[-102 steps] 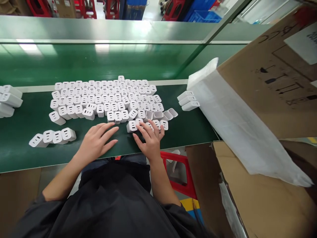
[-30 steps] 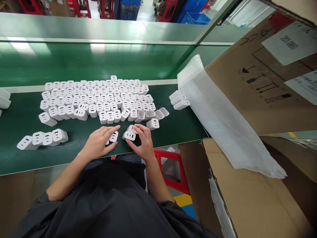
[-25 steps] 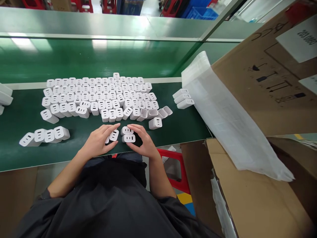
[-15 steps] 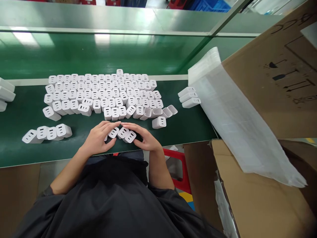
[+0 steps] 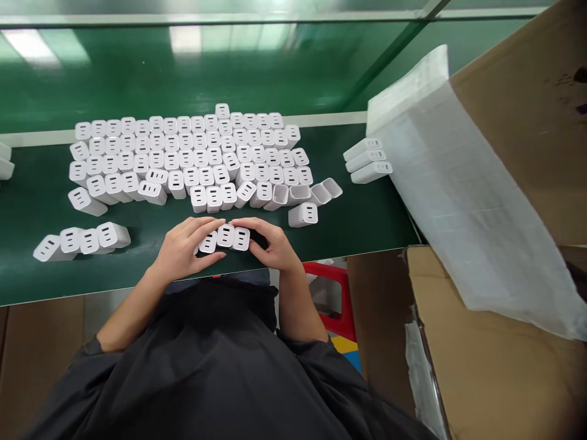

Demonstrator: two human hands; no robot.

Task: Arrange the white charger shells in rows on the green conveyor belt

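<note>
Near the table's front edge, a short row of white USB chargers (image 5: 225, 236) stands between my two hands, with slotted faces up. My left hand (image 5: 181, 249) curves round the left end, its fingers over the back and its thumb along the front; it partly hides the leftmost pieces. At the right end, my right hand (image 5: 273, 242) is bent round the last charger, fingertips behind and thumb at its side. The fingertips of both hands nearly meet behind the row. Beyond them stands a large block of similar white chargers (image 5: 186, 159) in several rows.
Several chargers (image 5: 110, 235) form a group at left; a single charger (image 5: 302, 214) lies right of my hands. Open, hollow white shells (image 5: 300, 194) end the front row. Three chargers (image 5: 368, 162) lie by a white translucent sleeve (image 5: 426, 153) and cardboard box (image 5: 513, 122). A red stool (image 5: 342, 299) is below.
The chargers between my hands have turned from a slanted, uneven line into a straighter row. My hands stay round them. The view has tilted down, closer to the table.
</note>
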